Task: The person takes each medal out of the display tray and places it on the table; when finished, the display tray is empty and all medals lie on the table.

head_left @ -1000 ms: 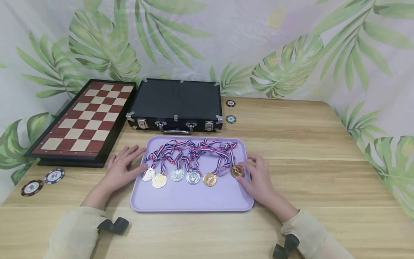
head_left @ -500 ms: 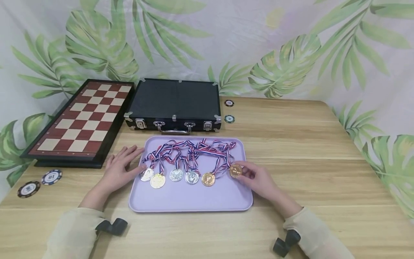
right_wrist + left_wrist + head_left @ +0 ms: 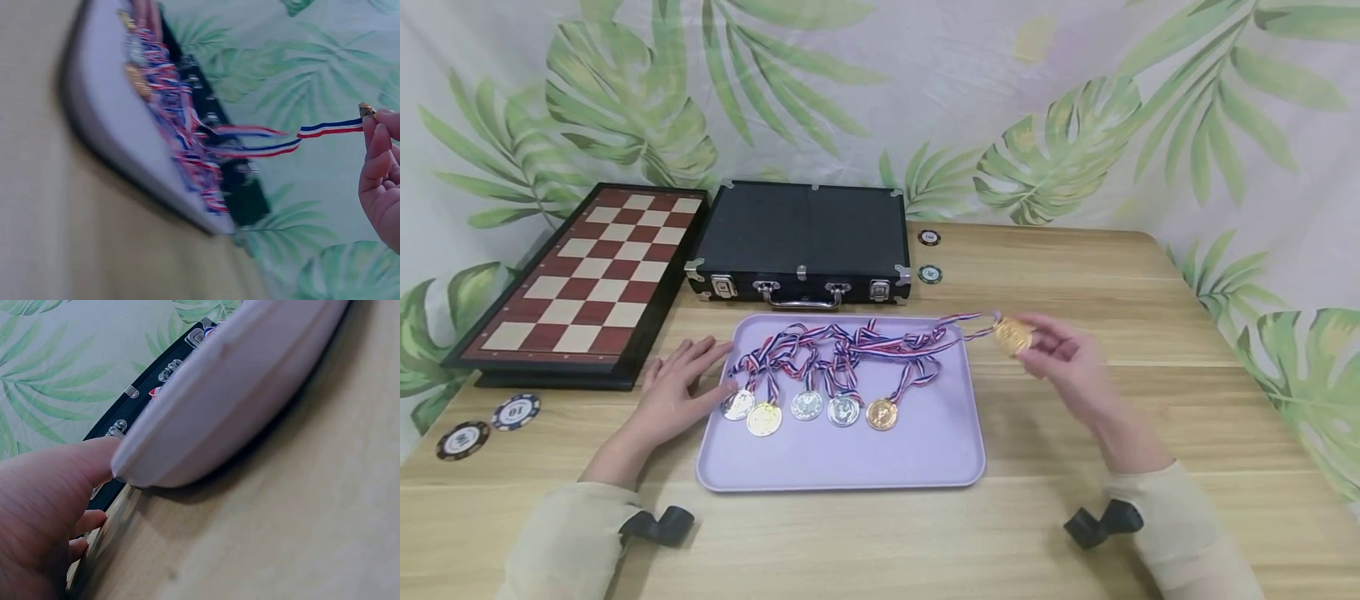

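Between thumb and fingers my right hand (image 3: 1067,362) pinches a gold-coloured medal (image 3: 1012,336), lifted off to the right of the lilac tray (image 3: 842,462). Its striped ribbon (image 3: 331,129) stretches back to the tangle of red, white and blue ribbons (image 3: 820,337) on the tray. Lying there in a row are a bronze-coloured medal (image 3: 882,414), two silver medals in the middle, a gold medal (image 3: 764,419) and another silver medal (image 3: 738,405) by the left rim. My left hand (image 3: 681,392) rests at the tray's left edge, fingers relaxed, thumb touching the rim.
Behind the tray lies a black case (image 3: 805,237) with metal latches and a handle. A chequered board (image 3: 587,275) stands at the left. Two poker chips lie near the left edge, including a blue one (image 3: 516,412), and two more, including a green one (image 3: 930,274), right of the case.
My right hand has picked the rightmost medal up from the tray and carried it up and to the right, drawing its ribbon out. The left hand stays at the tray's edge.
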A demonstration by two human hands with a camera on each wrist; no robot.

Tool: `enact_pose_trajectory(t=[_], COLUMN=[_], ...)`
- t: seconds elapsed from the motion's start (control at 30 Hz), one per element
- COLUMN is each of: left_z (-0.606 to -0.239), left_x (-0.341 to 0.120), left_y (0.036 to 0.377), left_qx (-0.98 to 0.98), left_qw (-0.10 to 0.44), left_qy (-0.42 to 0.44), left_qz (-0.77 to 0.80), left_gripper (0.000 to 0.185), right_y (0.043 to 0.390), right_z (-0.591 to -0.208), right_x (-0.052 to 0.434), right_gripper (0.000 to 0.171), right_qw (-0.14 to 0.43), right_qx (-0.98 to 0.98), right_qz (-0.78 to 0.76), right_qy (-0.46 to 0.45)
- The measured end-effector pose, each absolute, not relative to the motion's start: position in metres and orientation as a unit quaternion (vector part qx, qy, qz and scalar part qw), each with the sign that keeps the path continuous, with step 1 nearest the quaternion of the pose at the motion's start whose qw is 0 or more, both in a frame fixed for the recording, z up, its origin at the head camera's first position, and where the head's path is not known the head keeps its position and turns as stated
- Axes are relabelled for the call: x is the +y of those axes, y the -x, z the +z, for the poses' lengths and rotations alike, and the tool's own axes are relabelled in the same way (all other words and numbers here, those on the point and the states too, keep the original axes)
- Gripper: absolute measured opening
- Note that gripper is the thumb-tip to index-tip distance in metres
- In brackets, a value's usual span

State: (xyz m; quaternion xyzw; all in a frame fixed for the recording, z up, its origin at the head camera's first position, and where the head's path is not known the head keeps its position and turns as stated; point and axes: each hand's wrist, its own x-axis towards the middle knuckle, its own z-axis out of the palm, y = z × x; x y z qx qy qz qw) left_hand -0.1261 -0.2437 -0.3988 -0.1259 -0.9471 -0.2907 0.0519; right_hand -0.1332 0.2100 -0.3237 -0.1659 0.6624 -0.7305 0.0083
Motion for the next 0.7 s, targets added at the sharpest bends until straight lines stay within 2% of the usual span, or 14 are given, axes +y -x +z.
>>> enact_pose_trajectory(t=[0.2,0.57,0.7], left_z=[-0.399,-0.4,-0.399], left_x=[-0.244,-0.244,-0.244], left_y=[0.127,0.127,0.126], left_qx=[-0.948,-0.947,-0.947], left_qw=[0.047,0.05,0.049], left_qy=[0.122,0.12,0.122], left_qz=[-0.29,-0.294,-0.292], left_gripper=[0.057,0.056,0.056], right_y=[0.149,0.177,0.183], right_z=[-0.284,-0.243,-0.228], right_x=[0.233,0.249,0.245], right_gripper=[0.039,0.032,0.03], right_qw=[-0.019,0.047,0.041], right_qx=[0.55,0.389,0.369], right_qz=[-0.812,-0.888,-0.896], right_qy=[0.194,0.241,0.245])
